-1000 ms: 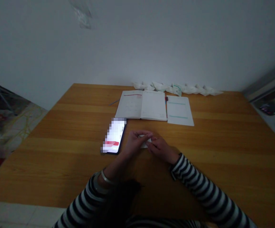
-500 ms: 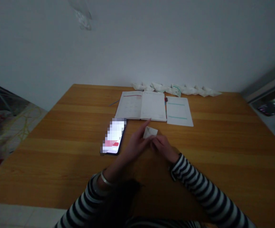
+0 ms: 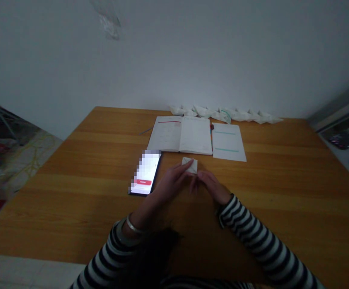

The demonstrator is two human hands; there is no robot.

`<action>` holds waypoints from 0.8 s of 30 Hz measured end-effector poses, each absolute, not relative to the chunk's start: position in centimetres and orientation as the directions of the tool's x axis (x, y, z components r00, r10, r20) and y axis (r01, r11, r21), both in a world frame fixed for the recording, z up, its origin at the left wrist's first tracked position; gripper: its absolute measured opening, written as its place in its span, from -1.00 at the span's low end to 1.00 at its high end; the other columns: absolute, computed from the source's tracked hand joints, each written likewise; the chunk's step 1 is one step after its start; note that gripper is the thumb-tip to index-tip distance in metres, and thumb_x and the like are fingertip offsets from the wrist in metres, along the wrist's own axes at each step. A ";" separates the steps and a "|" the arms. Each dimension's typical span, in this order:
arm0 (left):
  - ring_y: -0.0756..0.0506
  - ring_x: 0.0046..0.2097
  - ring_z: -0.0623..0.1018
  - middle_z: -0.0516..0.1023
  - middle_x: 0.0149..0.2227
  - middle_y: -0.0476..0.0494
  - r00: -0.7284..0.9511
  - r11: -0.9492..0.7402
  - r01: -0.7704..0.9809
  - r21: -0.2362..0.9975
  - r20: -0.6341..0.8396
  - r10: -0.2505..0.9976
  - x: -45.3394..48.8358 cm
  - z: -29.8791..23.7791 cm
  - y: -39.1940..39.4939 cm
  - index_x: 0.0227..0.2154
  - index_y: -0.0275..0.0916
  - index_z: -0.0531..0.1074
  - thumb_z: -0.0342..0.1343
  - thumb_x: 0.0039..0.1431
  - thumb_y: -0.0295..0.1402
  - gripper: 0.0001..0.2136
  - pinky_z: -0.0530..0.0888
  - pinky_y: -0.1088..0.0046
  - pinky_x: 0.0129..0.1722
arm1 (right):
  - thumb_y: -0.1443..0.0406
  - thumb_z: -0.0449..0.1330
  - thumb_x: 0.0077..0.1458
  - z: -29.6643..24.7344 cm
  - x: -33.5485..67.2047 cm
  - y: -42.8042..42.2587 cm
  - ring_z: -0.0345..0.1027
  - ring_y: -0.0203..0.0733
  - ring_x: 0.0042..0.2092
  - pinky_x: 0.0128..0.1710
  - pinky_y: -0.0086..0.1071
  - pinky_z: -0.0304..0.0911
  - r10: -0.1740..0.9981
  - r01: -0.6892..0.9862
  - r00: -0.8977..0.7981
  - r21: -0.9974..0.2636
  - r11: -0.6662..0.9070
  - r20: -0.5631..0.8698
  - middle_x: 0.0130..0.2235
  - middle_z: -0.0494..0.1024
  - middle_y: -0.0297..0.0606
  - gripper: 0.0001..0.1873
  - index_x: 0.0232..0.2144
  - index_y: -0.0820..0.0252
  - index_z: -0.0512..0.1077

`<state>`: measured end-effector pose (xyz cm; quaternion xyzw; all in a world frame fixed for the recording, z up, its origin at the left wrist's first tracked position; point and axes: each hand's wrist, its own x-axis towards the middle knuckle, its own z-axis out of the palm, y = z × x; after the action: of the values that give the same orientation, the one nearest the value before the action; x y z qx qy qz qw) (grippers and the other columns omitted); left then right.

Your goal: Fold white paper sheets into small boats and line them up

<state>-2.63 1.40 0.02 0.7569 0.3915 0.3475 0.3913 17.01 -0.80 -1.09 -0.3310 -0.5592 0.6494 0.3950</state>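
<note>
A small square of folded white paper point(image 3: 194, 166), with crease lines on its face, is held between my hands just in front of the notebook. My left hand point(image 3: 172, 180) grips its left side, with one finger lying across the top face. At the lower right corner, the fingertips of my right hand point(image 3: 213, 185) pinch the paper's edge; some of those fingers are tucked below and partly hidden. To the left of my left hand lies a phone point(image 3: 147, 172) with its screen lit and partly blurred out.
An open notebook point(image 3: 195, 134) lies beyond my hands, beside a white sheet point(image 3: 229, 142) with green lines. Behind them, a row of folded white paper pieces point(image 3: 246, 115) runs along the wall. A thin pen-like object point(image 3: 145, 131) sits left of the notebook on the wooden table point(image 3: 282, 180).
The folded paper has turned and now lies squarer to me. My left finger has come down onto its face, and my right fingers have shifted along its lower edge.
</note>
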 end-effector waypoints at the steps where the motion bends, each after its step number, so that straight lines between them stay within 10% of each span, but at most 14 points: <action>1: -0.17 -0.05 0.57 0.60 -0.03 -0.25 0.427 -0.388 0.318 0.865 0.235 0.873 -2.6 0.1 1.4 0.18 -0.18 0.42 0.06 0.33 -0.30 -0.61 0.46 0.29 -0.01 | -0.07 0.01 0.30 -1.3 17.0 -0.7 0.38 -0.21 -0.44 -0.40 -0.34 0.31 0.899 -0.166 -0.438 -0.985 -0.050 0.028 -0.45 0.55 -0.24 -0.48 -0.45 0.17 0.47; 7: -0.17 -0.06 0.62 0.64 -0.01 -0.22 0.386 -0.345 0.208 0.915 0.247 0.889 -2.5 0.7 1.6 0.11 -0.19 0.48 0.08 0.32 -0.31 -0.66 0.49 0.25 0.00 | 0.09 0.21 0.22 -2.3 17.1 -0.1 0.31 -0.24 -0.37 -0.37 -0.39 0.27 0.979 -0.366 -0.171 -0.930 0.038 0.107 -0.36 0.41 -0.40 -0.80 -0.20 0.02 0.36; 12: -0.19 -0.04 0.62 0.63 0.01 -0.22 0.415 -0.210 0.151 0.966 0.131 0.900 -2.4 0.4 1.4 0.14 -0.18 0.45 0.31 0.12 -0.33 -0.51 0.51 0.20 0.04 | 0.19 0.34 0.07 -2.2 17.5 -0.1 0.33 -0.19 -0.24 -0.15 -0.30 0.35 0.969 -0.209 -0.166 -0.967 0.147 0.183 -0.28 0.39 -0.37 -0.32 0.22 -0.10 0.24; 17: -0.17 -0.05 0.63 0.62 0.02 -0.23 0.441 -0.146 0.101 0.984 0.088 0.893 -2.2 0.2 1.1 0.11 -0.18 0.48 0.27 0.15 -0.36 -0.57 0.51 0.23 0.04 | 0.17 0.34 0.10 -2.1 17.9 0.0 0.24 0.02 0.23 0.26 -0.06 0.16 0.931 -0.087 -0.267 -0.968 0.234 0.249 0.17 0.40 -0.20 -0.46 0.15 -0.08 0.43; 24: -0.16 -0.10 0.64 0.65 -0.02 -0.20 0.497 -0.137 0.101 0.985 0.069 0.865 -2.2 0.7 1.2 0.07 -0.19 0.51 0.21 0.20 -0.35 -0.64 0.52 0.22 0.01 | 0.24 0.38 0.05 -3.2 17.5 0.1 0.46 -0.04 0.10 0.18 -0.08 0.31 0.968 -0.082 -0.151 -0.978 0.192 0.203 0.08 0.59 -0.22 -0.54 0.04 -0.04 0.54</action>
<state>-2.24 1.19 0.73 0.6690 0.3612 0.3480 0.5485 17.49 0.05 -3.17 -0.3895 -0.5685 0.5022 0.5223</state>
